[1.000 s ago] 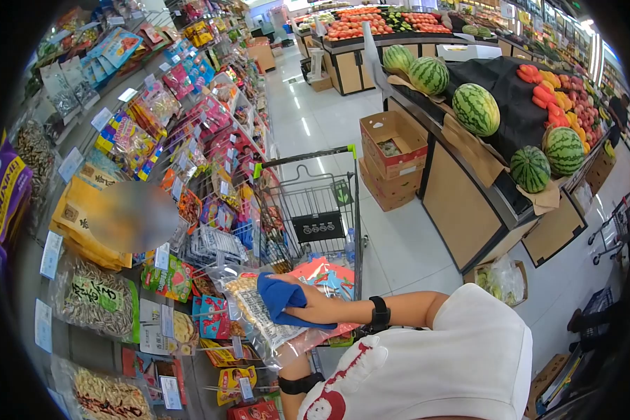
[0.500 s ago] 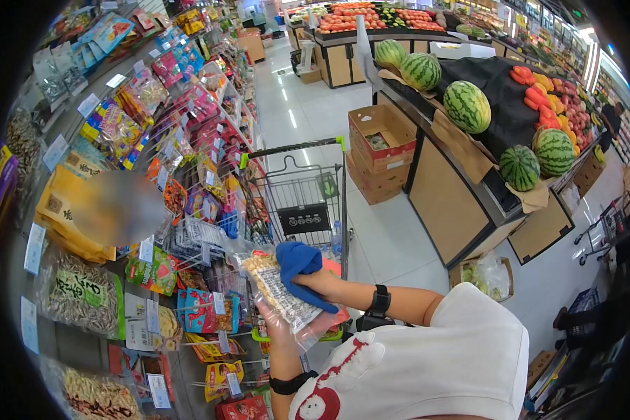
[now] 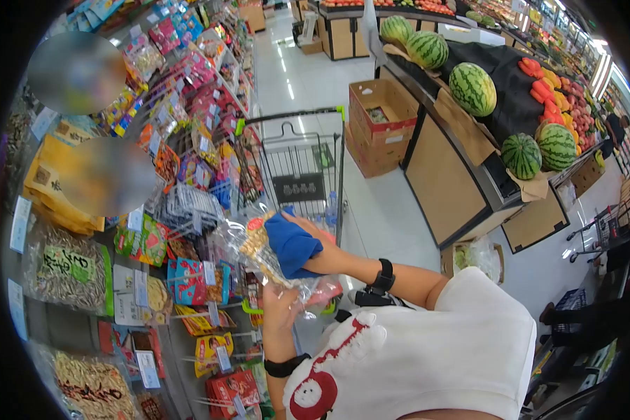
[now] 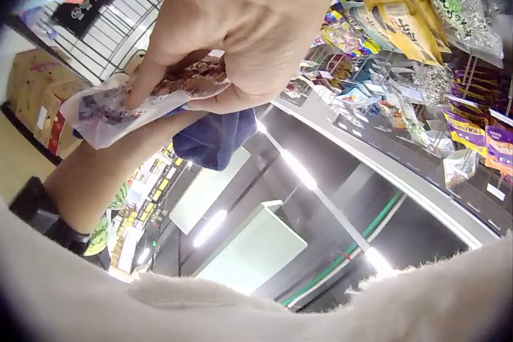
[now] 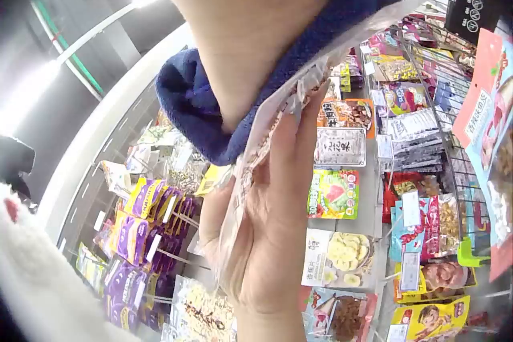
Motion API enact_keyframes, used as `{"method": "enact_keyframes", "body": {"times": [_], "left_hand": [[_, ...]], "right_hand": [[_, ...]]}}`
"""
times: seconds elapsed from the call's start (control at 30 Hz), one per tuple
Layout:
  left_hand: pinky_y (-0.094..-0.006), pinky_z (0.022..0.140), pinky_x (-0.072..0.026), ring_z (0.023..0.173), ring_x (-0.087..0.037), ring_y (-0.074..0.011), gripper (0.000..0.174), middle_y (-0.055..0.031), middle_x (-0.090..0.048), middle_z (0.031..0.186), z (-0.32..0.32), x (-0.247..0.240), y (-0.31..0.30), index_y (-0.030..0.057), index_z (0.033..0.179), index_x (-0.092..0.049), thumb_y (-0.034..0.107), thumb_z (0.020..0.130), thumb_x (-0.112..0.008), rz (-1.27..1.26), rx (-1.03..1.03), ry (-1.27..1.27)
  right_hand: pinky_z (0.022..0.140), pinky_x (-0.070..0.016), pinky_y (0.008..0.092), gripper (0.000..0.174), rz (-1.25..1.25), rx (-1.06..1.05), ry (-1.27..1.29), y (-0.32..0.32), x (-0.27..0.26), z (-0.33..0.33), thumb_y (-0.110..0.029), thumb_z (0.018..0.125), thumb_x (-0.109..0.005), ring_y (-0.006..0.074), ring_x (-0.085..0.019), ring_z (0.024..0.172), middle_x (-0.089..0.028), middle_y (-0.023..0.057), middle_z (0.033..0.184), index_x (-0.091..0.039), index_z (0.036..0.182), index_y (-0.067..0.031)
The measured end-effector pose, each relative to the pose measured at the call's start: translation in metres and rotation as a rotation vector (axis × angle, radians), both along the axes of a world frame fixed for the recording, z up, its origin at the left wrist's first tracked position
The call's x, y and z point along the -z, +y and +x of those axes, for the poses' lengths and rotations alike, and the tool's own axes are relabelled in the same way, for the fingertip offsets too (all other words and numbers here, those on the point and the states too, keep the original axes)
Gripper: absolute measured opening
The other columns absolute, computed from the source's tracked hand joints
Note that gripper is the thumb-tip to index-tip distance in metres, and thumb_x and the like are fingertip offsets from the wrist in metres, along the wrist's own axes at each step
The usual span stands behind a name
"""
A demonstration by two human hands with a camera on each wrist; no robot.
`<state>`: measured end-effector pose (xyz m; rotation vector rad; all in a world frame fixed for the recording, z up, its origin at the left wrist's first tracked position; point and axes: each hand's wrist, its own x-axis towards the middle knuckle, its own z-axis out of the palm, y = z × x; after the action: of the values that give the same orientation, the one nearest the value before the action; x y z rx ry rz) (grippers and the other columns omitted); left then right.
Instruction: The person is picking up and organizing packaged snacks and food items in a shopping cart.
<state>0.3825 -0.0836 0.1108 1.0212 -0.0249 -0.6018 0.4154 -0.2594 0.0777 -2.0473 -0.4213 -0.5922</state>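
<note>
A clear plastic snack bag (image 3: 254, 241) with pale, nut-like pieces is held up over the cart's near end. My left hand (image 3: 280, 306) grips its lower end, thumb on one face and fingers along the other, as the right wrist view shows. My right hand (image 3: 323, 257) holds a bunched blue cloth (image 3: 292, 241) against the bag's front face, hiding much of it. In the left wrist view, the left hand (image 4: 232, 41) curls round the bag (image 4: 104, 113), with the cloth (image 4: 215, 137) behind.
A shopping cart (image 3: 290, 150) stands just ahead with packets inside. Shelves of hanging snack packets (image 3: 70, 262) line the left side. To the right is a produce stand (image 3: 462, 168) with watermelons (image 3: 472, 89), and cardboard boxes (image 3: 381, 105) sit beside it. Another cart (image 3: 602, 227) is farther right.
The right hand and cloth have shifted across the bag, now covering its printed label, which showed before. The left hand keeps its grip. The head view has tilted lower.
</note>
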Motion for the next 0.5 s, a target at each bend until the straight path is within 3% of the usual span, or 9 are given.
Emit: {"method": "enact_keyframes", "body": {"times": [0.07,0.13,0.23,0.27,0.4,0.43,0.5], "left_hand": [[-0.0389,0.082,-0.0455,0.099,-0.052,-0.024,0.057,-0.0125,-0.048,0.112,-0.002,0.012,0.004,-0.001,0.121,-0.031,-0.012,0.069,-0.048,-0.026,-0.015,-0.066],[-0.0322,0.091,-0.0344,0.107,-0.046,-0.0198,0.058,-0.0105,-0.047,0.116,-0.004,0.009,0.007,0.0003,0.123,-0.031,-0.011,0.069,-0.05,-0.019,-0.004,-0.073],[-0.0319,0.09,-0.0364,0.104,-0.048,-0.0183,0.058,-0.0097,-0.046,0.117,-0.005,0.014,0.021,-0.0004,0.123,-0.032,-0.009,0.07,-0.052,0.148,0.102,-0.204],[-0.0312,0.088,-0.0379,0.104,-0.048,-0.0177,0.058,-0.0093,-0.047,0.116,-0.005,0.014,0.027,-0.0006,0.123,-0.032,-0.007,0.069,-0.055,0.206,0.174,-0.211],[-0.0294,0.082,-0.0442,0.103,-0.048,-0.014,0.065,-0.0069,-0.052,0.107,-0.019,0.002,0.062,-0.0005,0.123,-0.036,0.001,0.067,-0.069,0.365,0.317,-0.207],[-0.0306,0.085,-0.0429,0.104,-0.05,-0.0171,0.063,-0.0105,-0.054,0.108,-0.022,0.002,0.082,-0.0003,0.121,-0.041,0.007,0.066,-0.072,0.61,0.516,-0.405],[-0.0315,0.089,-0.0406,0.106,-0.05,-0.0227,0.061,-0.0154,-0.053,0.112,-0.04,-0.003,0.114,-0.001,0.116,-0.047,0.016,0.064,-0.074,0.787,0.784,-0.618]], "right_hand": [[0.101,-0.024,0.0374,0.085,0.075,-0.09,0.059,0.003,0.002,-0.005,-0.02,0.063,-0.071,0.029,-0.036,0.119,-0.035,0.0181,0.128,-0.024,0.132,-0.0035],[0.097,-0.0312,0.0377,0.08,0.211,-0.162,0.127,0.004,-0.008,-0.011,-0.017,0.065,-0.072,0.0238,-0.041,0.115,-0.039,0.0132,0.127,-0.028,0.129,-0.0032],[0.09,-0.0404,0.0339,0.065,0.985,-0.271,0.606,0.002,-0.002,-0.018,-0.009,0.068,-0.07,0.0201,-0.049,0.105,-0.048,0.0089,0.117,-0.037,0.124,-0.0034],[0.082,-0.0457,0.0313,0.047,1.137,-0.292,0.76,0.0,0.013,-0.017,-0.002,0.072,-0.065,0.0177,-0.054,0.095,-0.055,0.0059,0.105,-0.046,0.115,-0.0037],[0.082,-0.0467,0.0322,0.033,1.4,-0.422,1.1,-0.012,0.052,-0.016,-0.002,0.076,-0.059,0.0175,-0.056,0.09,-0.057,0.0068,0.1,-0.051,0.109,-0.0041],[0.082,-0.0467,0.0321,0.034,1.4,-0.416,1.108,-0.015,0.068,-0.016,-0.003,0.076,-0.059,0.0175,-0.056,0.09,-0.056,0.0072,0.1,-0.051,0.109,-0.0042],[0.083,-0.0467,0.0321,0.035,1.415,-0.41,1.112,-0.018,0.066,-0.015,-0.004,0.076,-0.06,0.0176,-0.056,0.09,-0.056,0.008,0.101,-0.05,0.11,-0.0043]]}}
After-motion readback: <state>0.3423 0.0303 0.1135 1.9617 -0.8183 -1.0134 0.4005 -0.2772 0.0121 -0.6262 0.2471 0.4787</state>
